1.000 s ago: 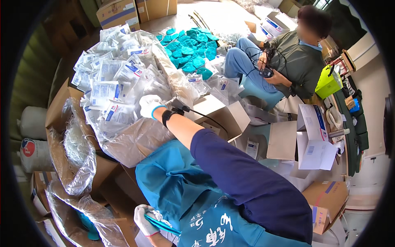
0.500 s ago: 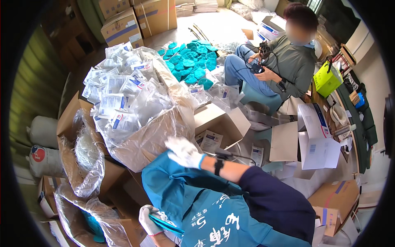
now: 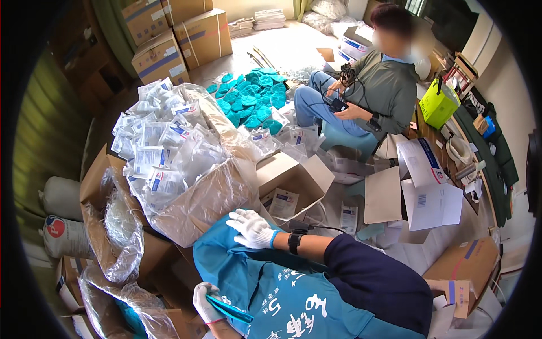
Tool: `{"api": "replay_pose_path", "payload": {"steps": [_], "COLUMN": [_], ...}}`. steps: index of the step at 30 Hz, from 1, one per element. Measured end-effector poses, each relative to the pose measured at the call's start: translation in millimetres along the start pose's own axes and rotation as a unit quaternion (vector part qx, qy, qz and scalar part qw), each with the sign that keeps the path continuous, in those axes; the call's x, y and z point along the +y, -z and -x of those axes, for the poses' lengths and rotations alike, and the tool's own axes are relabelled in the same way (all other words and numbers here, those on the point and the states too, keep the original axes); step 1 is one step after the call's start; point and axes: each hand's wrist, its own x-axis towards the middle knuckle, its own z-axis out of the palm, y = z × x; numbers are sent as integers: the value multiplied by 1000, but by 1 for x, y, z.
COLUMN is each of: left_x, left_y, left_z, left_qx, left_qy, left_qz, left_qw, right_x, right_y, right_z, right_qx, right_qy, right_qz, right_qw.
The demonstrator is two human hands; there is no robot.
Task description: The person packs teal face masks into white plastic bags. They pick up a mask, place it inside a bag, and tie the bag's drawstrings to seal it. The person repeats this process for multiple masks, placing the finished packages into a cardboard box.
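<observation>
Faced a big lined carton (image 3: 197, 210) heaped with white packets (image 3: 151, 158), in a teal apron (image 3: 223, 263)
Laid the right hand (image 3: 252, 229) with fingers loosely spread, on or just above the apron, apparently empty; gripped with the left hand (image 3: 204, 303), lower and to the left, a folded teal piece (image 3: 230, 311), one layer or several could not tell, with its long axis directed from the left palm toward the lower right, so touching the left hand and well apart from the right
</observation>
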Motion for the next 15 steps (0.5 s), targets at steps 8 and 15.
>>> {"api": "replay_pose_path", "payload": {"steps": [8, 15], "left_x": [-5, -15], "left_y": [15, 19], "left_z": [-2, -15], "left_qx": [6, -10], "left_qy": [24, 25], "left_qz": [20, 55], "left_qw": [999, 998], "right_x": [-3, 62], "right_y": [1, 53], "right_z": [0, -19], "right_qx": [1, 37], "right_qy": [-5, -118], "right_qz": [-13, -813], "right_qw": [1000, 569]}}
